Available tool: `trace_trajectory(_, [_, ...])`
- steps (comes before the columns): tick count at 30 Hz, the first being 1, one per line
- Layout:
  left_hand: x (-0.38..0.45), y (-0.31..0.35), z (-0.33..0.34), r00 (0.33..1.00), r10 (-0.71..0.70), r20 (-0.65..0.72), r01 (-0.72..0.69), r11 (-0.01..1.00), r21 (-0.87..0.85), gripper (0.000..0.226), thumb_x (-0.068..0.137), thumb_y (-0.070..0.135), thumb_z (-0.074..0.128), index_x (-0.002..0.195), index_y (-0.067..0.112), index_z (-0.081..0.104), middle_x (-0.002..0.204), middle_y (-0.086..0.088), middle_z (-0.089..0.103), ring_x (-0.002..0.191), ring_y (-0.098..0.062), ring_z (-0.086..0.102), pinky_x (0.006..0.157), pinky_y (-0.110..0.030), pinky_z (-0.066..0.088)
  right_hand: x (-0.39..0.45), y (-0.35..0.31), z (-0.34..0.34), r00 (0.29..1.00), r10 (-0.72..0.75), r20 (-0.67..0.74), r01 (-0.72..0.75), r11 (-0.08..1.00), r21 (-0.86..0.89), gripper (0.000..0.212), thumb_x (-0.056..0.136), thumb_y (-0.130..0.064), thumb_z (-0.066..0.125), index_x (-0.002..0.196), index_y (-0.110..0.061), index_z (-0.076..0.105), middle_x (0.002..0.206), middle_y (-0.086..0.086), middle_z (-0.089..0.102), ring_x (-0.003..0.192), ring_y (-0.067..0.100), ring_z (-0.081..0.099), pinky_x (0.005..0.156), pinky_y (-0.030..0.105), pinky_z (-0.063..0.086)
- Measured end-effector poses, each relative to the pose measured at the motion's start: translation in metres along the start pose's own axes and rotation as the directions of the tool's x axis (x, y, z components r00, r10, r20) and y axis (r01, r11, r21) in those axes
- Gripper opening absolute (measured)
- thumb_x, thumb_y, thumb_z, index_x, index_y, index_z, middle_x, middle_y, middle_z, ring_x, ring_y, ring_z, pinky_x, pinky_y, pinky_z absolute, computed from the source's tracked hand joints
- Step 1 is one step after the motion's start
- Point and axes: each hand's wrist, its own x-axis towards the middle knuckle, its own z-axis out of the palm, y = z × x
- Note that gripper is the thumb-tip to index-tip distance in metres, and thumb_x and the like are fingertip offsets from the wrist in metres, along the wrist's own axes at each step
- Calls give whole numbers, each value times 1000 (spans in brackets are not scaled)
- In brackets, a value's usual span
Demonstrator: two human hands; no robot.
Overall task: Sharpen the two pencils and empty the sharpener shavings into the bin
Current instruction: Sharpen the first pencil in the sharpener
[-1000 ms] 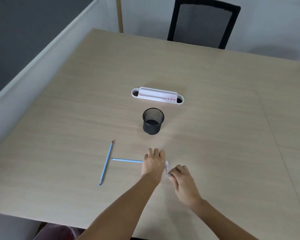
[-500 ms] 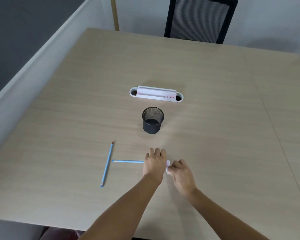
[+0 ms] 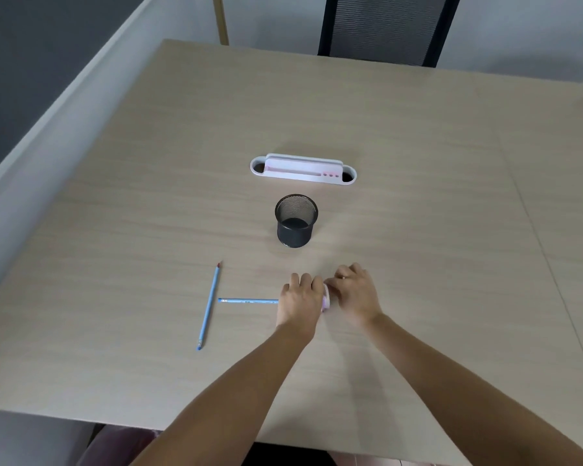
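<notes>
Two blue pencils lie on our pale wood bench (image 3: 418,163). One pencil (image 3: 209,306) rests loose to the left, running toward and away from us, its red-tipped end pointing away. The other pencil (image 3: 248,301) lies crosswise, its free end just beside the first pencil's shaft, while its right end disappears under our left hand (image 3: 300,299). That hand is curled down over the pencil, fingers (image 3: 305,280) bent and close together, gripping it. Directly to its right, touching it, sits the small pink-and-white sharpener (image 3: 326,298), pinched by the bunched fingers of our right hand (image 3: 354,292); most of the sharpener is hidden between the two hands. Beyond the hands stands the black mesh bin (image 3: 296,220), upright and apart from them. Farther back lies a white and pink desk organiser tray (image 3: 303,169).
</notes>
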Motion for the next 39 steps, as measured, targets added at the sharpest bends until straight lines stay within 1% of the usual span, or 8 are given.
trace_trajectory(5, [-2,4,0,1000,-10,8,10,999,44,43,36,19,83,72,21,59,64,6,59,61,-14,57,45,-20,40,-46,-15,15,997,-56,62,56,998,-7,28,55,3,80,57,-22,68,55,-1,57,53,21,52,50,26,49])
trace_trajectory(10, [-4,4,-2,1000,14,23,-14,999,28,38,39,30,82,69,22,60,62,6,59,60,-13,56,43,-19,40,-73,-13,1,1000,26,-11,-23,971,238,12,86,-5,62,79,-12,69,78,4,62,72,25,51,65,31,47])
trace_trajectory(16, [-1,1,3,1000,23,20,-24,999,23,45,37,20,83,76,21,58,66,5,58,63,-15,56,45,-21,36,-11,1,-23,994,-17,-109,33,988,149,10,84,-12,68,75,-12,73,72,8,62,64,31,51,61,37,47])
trace_trajectory(19, [-1,1,1,999,33,15,-33,999,13,40,35,21,81,69,21,60,60,6,57,58,-14,55,43,-20,37,-1,7,-5,1000,10,-20,-9,998,65,12,84,-10,65,76,-13,74,72,9,61,66,31,51,62,40,47])
trace_trajectory(25, [-2,5,2,998,7,61,-9,999,33,44,47,12,78,84,20,55,77,4,59,74,-16,57,51,-22,36,-36,-10,16,997,-64,54,68,994,-83,38,42,8,78,53,-25,66,49,-3,51,49,18,48,50,22,39])
trace_trajectory(31, [-2,5,3,997,18,76,-20,1000,23,44,49,17,79,85,21,54,77,5,59,73,-16,56,51,-22,34,-82,-12,10,999,-1,-46,8,985,170,11,83,-5,66,78,-14,69,75,-1,63,73,23,51,67,32,49])
trace_trajectory(35, [2,1,10,998,52,35,-52,998,-19,42,56,20,77,90,18,53,84,0,59,80,-20,56,56,-25,41,-50,-6,-16,988,-37,-148,49,996,79,7,83,-15,69,78,-19,70,77,-2,65,79,28,54,67,40,48])
trace_trajectory(39, [-1,1,2,999,39,36,-39,999,7,46,29,18,82,70,21,60,62,5,58,59,-16,56,43,-20,38,-10,3,-11,982,5,-190,-5,1000,1,10,78,-14,74,70,-20,72,72,2,62,72,30,52,61,38,49])
